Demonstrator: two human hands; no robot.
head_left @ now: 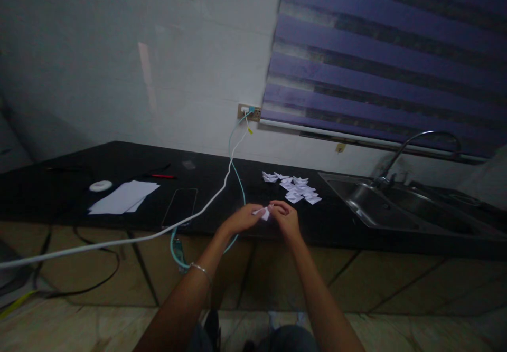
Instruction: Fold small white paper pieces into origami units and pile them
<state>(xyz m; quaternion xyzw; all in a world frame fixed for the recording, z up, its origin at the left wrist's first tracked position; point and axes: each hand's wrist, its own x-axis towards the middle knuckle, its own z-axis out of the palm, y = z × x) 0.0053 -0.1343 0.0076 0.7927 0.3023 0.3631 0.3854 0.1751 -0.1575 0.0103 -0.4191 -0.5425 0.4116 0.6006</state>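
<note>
Both my hands meet over the front part of a black countertop (pixel 222 178), closed on one small piece of folded white paper (pixel 265 215). My left hand (pixel 244 219) pinches its left side, and a bracelet circles that wrist. From the right, the fingers of my right hand (pixel 285 218) grip the other side and cover part of the paper. Just beyond my hands lies a cluster of several folded white paper boats (pixel 298 187). The exact folds of the held piece are too small to make out.
A stack of white paper sheets (pixel 122 198), a white round object (pixel 100 186), a red pen (pixel 163 176) and a dark phone (pixel 180 207) lie to the left. A white cable (pixel 206 204) crosses from the wall socket (pixel 249 112). A steel sink (pixel 380 209) stands right.
</note>
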